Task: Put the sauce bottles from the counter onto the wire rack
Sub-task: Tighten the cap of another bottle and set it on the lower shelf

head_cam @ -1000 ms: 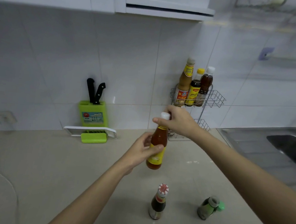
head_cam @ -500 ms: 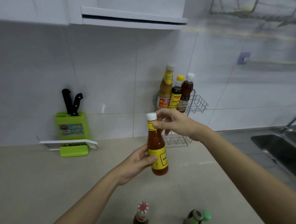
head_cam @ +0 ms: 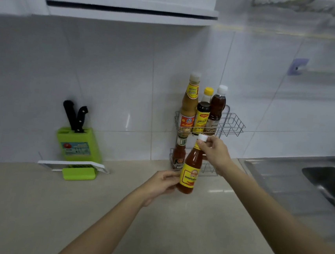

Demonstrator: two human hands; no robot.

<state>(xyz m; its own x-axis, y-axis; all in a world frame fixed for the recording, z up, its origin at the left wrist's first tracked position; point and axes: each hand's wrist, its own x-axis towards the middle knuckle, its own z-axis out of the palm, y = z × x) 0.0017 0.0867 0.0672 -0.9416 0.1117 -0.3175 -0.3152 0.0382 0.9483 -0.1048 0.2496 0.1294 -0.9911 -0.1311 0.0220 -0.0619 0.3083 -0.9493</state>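
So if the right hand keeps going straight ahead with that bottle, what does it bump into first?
Probably the wire rack. The right hand holds the chili sauce bottle by its neck just in front of the rack's lower shelf, though depth is hard to judge.

Labels on rack bottles (head_cam: 202, 118) too blurred to read

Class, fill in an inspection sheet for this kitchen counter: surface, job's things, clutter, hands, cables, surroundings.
Surface: beige stone counter, mostly bare.
Job's things: red chilli sauce bottle with yellow label held in the air; two-tier wire rack holds three bottles above, one below; two more bottle caps show at the bottom edge.
Clutter: green knife block with two black-handled knives.
Hands: left hand at the bottle's base, right hand at its neck.
Cables: nothing seen.
Surroundings: steel sink, white tiled wall.
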